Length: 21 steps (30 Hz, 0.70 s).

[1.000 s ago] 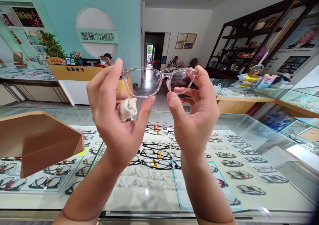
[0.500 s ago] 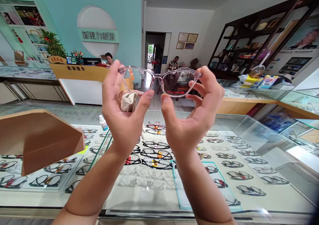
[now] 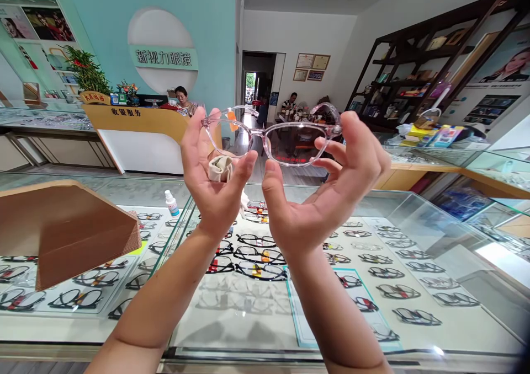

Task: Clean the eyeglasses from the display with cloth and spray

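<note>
Both hands hold up a pair of clear-framed eyeglasses [image 3: 257, 133] above the glass counter, lenses facing me. My left hand [image 3: 211, 181] grips the left end of the frame, its thumb at the lower rim of the left lens. Tucked in that same palm is a crumpled cream cloth [image 3: 220, 168]. With fingers at the right hinge and thumb below the right lens, my right hand [image 3: 318, 197] grips the other end. An orange tag [image 3: 232, 121] shows behind the left lens, and red lettering shows on the right lens.
Rows of eyeglasses [image 3: 260, 255] lie inside the glass display case [image 3: 232, 330] below. A small white spray bottle [image 3: 171, 203] stands on the glass, left of my arms. A brown cardboard box [image 3: 70, 225] sits at the left. Two people are farther back, one behind a counter [image 3: 136, 142].
The eyeglasses have tilted, so the temples now show above the rims, and their right end sits slightly lower. My left hand has shifted a little right, my right hand slightly outward.
</note>
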Motion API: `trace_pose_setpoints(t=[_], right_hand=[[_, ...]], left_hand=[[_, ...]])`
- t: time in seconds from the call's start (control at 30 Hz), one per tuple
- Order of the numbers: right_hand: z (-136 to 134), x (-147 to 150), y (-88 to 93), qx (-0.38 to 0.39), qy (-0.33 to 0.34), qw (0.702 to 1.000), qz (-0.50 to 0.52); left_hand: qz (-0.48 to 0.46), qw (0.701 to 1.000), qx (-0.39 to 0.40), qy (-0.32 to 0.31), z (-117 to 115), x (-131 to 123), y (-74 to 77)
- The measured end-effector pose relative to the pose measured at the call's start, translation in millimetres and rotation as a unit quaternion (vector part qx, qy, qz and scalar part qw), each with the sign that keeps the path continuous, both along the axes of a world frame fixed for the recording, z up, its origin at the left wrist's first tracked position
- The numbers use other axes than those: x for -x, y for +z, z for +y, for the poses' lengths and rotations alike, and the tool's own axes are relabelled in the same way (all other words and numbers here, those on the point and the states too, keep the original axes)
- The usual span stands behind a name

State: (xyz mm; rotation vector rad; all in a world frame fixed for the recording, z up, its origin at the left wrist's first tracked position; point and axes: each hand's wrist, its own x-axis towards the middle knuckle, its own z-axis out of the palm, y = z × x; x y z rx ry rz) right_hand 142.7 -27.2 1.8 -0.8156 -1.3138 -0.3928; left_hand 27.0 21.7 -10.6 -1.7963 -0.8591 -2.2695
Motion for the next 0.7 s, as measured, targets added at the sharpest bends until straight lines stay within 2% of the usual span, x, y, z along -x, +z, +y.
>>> trace_pose_setpoints(t=[0.1,0.23,0.3,0.47,0.7], right_hand=[[4,0,-0.5,0.028,0.033,0.999,0.017],[18,-4,-4.2,0.030,0.133,0.990,0.045],[25,-7,-6.5,0.049,0.163,0.985,0.038],[32,-12,-9.4,0.084,0.189,0.978,0.014],[32,-11,-9.9,0.109,0.197,0.974,0.009]], left_hand=[[0.010,0.999,0.020,0.047,1,1,-2.7],[-0.018,0.999,-0.041,0.012,4,5,-8.3],[-0.015,0.999,-0.047,0.009,3,5,-9.8],[-0.001,0.992,-0.053,0.113,-8,2,-7.2],[-0.015,0.991,-0.070,0.110,-13,0,-4.7]])
